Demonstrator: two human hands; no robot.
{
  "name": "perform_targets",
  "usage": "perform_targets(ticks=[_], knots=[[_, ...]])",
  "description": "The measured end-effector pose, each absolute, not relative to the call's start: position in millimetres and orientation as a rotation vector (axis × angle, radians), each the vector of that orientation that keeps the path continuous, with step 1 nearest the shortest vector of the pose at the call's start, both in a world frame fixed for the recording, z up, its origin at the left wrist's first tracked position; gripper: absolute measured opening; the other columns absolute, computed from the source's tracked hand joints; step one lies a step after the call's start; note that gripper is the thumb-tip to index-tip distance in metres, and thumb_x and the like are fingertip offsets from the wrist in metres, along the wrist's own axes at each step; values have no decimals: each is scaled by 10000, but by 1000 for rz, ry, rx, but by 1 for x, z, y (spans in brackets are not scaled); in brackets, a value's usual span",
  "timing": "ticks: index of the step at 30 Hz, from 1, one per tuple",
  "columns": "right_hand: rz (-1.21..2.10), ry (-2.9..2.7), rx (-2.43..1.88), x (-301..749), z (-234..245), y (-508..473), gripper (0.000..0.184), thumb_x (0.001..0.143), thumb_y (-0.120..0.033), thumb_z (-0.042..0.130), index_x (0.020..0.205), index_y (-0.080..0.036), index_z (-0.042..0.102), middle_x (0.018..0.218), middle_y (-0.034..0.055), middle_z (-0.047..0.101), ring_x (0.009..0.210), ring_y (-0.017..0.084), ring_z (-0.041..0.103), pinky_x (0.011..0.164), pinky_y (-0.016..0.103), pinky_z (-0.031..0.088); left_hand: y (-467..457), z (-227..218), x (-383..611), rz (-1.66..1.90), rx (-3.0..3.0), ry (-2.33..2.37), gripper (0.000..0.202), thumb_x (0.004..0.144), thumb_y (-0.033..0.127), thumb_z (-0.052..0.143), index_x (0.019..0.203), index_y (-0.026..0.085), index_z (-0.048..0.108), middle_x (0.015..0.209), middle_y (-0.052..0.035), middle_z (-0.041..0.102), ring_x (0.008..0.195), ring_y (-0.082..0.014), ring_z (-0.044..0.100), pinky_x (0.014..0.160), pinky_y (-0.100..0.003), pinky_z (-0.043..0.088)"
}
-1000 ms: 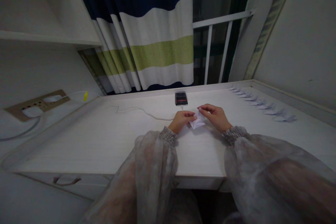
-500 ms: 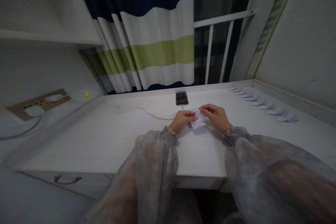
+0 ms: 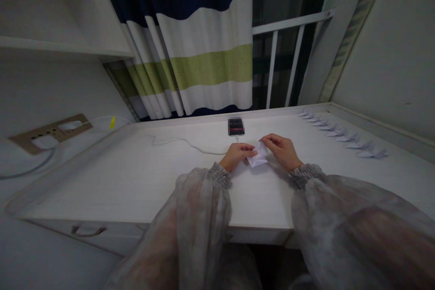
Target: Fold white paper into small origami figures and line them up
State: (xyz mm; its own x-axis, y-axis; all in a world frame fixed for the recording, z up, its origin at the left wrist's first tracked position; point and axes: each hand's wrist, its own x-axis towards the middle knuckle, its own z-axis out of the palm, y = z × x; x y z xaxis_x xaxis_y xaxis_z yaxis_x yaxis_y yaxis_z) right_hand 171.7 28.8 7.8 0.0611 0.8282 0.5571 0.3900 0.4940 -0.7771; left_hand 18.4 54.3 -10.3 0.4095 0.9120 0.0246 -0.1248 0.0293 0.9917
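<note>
A small folded piece of white paper [image 3: 258, 157] is held just above the desk between my two hands. My left hand [image 3: 236, 155] pinches its left side between thumb and fingers. At the paper's raised upper tip, my right hand [image 3: 280, 148] is closed in a pinch. Creases and overlapping flaps show on the paper's front. Over to the right, several folded white paper cranes [image 3: 345, 137] stand in a slanting row on the desk.
Behind my hands a black phone-like device [image 3: 236, 127] stands with a white cable [image 3: 185, 141] trailing left over the white desk [image 3: 136, 186]. A socket strip [image 3: 54, 133] is on the left wall. Striped curtains [image 3: 210, 65] hang at the back.
My right hand has shifted very slightly to the right with the paper's upper tip, and the upper flap looks a little wider. My left hand keeps its hold.
</note>
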Motion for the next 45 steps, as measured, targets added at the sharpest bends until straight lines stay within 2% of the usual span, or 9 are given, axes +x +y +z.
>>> perform_targets(ticks=[4,10,23,31,37,42,45], knots=[[498,-1522,-1088,171,9,28,253,741,-374,481,713,-172,631,680,21,625,677,153,553,652,276,422,55,-10,19,971,1283,840,225,495,160,711,700,87,653,597,-28,620,506,-91,518,528,-231,400],[517,-1565,-1135,168,7,29,204,666,-369,571,662,-170,614,658,25,621,629,152,546,601,275,425,55,-10,20,1032,1249,866,239,474,164,729,681,82,641,574,-13,607,482,-76,502,494,-209,381],[439,-1643,-1136,170,9,28,233,712,-367,518,667,-173,640,684,30,628,672,157,560,643,277,420,54,-10,19,1009,1269,858,214,496,128,714,692,76,646,593,-8,610,513,-70,510,535,-210,388],[413,-1610,-1204,169,10,25,279,734,-386,492,691,-157,646,657,27,629,635,145,543,604,255,402,57,-13,18,954,1336,903,212,532,134,683,733,74,654,588,-9,610,500,-70,500,528,-212,398],[456,-1534,-1191,171,10,27,336,760,-420,445,663,-151,621,652,36,624,667,148,555,649,258,414,57,-12,18,913,1365,910,177,550,113,658,721,68,654,560,-6,599,479,-65,489,506,-203,395],[555,-1609,-1192,169,7,30,256,647,-401,567,680,-154,626,645,29,623,619,147,539,595,262,417,54,-8,19,962,1354,956,162,538,107,670,695,71,654,525,10,578,450,-50,460,468,-183,367],[575,-1628,-1222,168,7,30,229,634,-374,565,654,-154,626,619,29,621,595,144,533,575,260,415,53,-8,19,972,1331,960,167,527,102,680,690,72,653,528,8,579,461,-55,471,474,-184,369]])
